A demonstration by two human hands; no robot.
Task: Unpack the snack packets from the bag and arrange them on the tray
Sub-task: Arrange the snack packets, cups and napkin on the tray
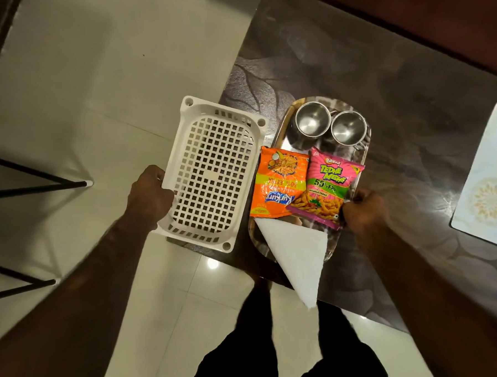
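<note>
A steel tray (279, 134) lies on the dark table. On it an orange snack packet (276, 184) and a pink snack packet (327, 184) lie side by side, the pink one overlapping the orange one's lower right corner. My right hand (363, 211) grips the pink packet's lower right corner. My left hand (151, 196) holds the left rim of an empty white perforated basket (212, 173), which hangs partly over the table's left edge. No bag is visible.
Two steel cups (312, 118) (349, 128) stand at the tray's far end. A folded white napkin (297, 255) overhangs its near end. A pale placemat (488, 181) lies at the right. Black stand legs (34, 188) cross the tiled floor at the left.
</note>
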